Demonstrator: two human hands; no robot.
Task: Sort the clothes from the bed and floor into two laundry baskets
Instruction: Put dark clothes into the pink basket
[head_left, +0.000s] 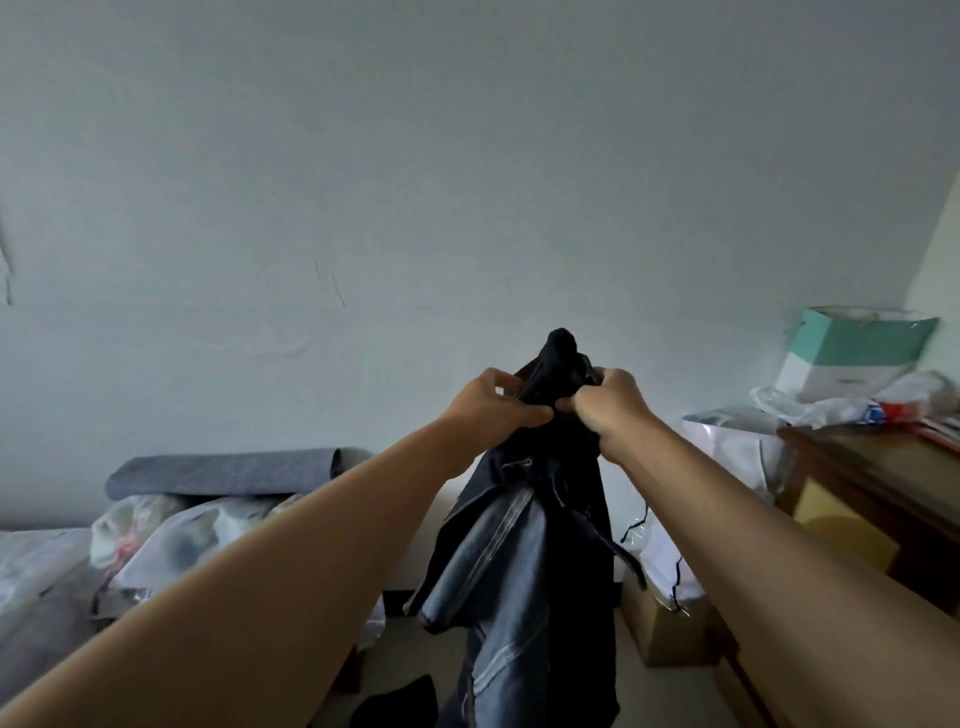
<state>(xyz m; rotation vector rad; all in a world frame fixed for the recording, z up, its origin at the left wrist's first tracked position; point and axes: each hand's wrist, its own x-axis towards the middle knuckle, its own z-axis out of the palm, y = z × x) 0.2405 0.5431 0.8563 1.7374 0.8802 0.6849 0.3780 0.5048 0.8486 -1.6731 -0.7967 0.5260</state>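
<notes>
Head view: both arms stretched forward, left hand (493, 402) and right hand (610, 400) each in a clenched grip on the top of dark denim jeans (524, 545), held up mid-air before the wall. Jeans hang down over the floor. Wooden desk (852, 483) at right, plastic bags (171, 540) at left.

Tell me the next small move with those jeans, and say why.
Probably lower the jeans and look down for a basket. Both the left hand and the right hand grip them by the top, held up against the wall, legs hanging free. No basket shows in this view, so one must be found before dropping them.
</notes>
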